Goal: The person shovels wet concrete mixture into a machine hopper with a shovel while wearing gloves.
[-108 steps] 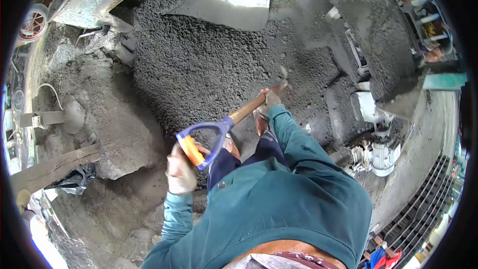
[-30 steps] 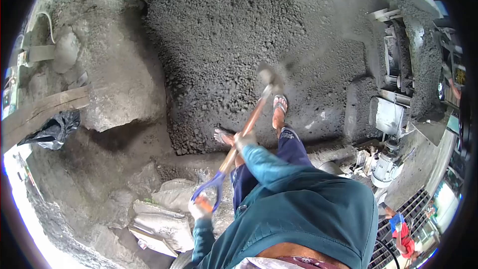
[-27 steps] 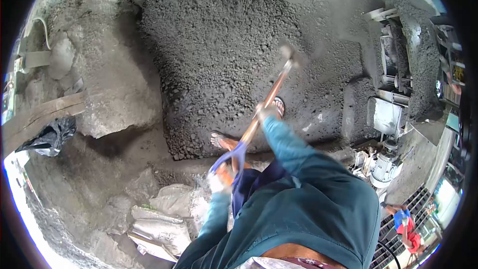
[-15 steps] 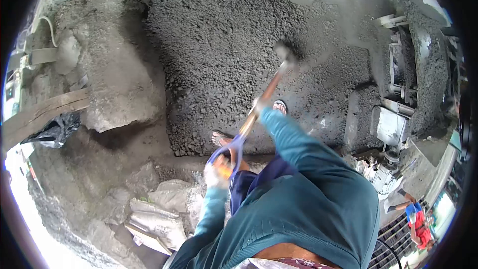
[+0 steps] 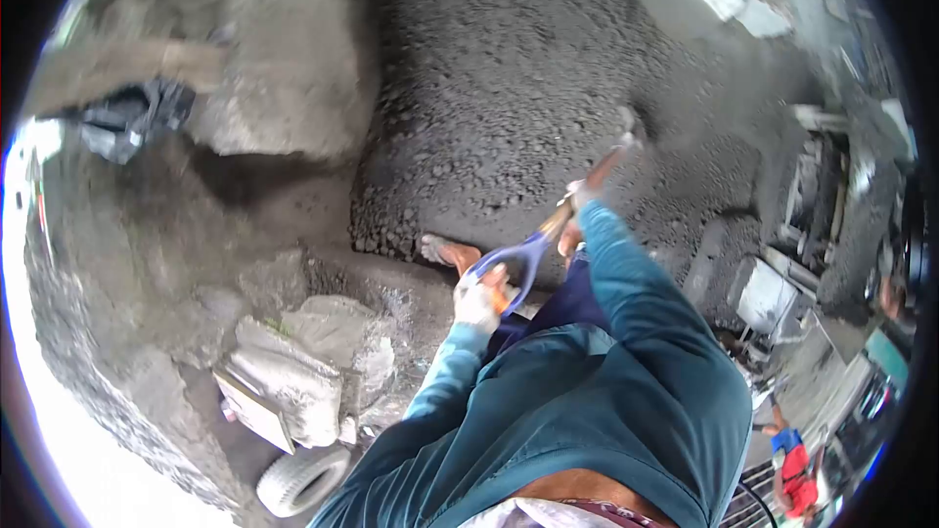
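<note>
Head view, looking steeply down: a person in a teal long-sleeved top works a shovel (image 5: 562, 220) into a broad bed of dark grey gravel mix (image 5: 509, 68). The left hand (image 5: 476, 301), in a pale glove, has its fingers clamped around the orange grip inside the shovel's blue D-shaped handle (image 5: 514, 259), close in front of the body. The right hand (image 5: 579, 196), also gloved, has its fingers closed around the wooden shaft farther up, the teal sleeve stretched out behind it. The shaft slants up and away to the right, and the blade (image 5: 626, 127) sits at the surface of the gravel, blurred, so its exact angle cannot be told.

A bare foot in a sandal (image 5: 445, 252) stands at the near edge of the gravel, just left of the D-handle. Left of the gravel rises a pale grey mound of cement-like material (image 5: 293, 68), with a dark plastic bag (image 5: 132, 117) lying beside its far left flank. Lower left, several filled pale sacks (image 5: 293, 362) are heaped together, and a small wheel with a white tyre (image 5: 303, 479) shows just below them. Along the right edge stands grey, dust-caked machinery (image 5: 792, 264), much of it smeared by blur. At the lower right corner, well apart from the shoveller, another person in a red and blue top (image 5: 792, 474) is partly in view.
</note>
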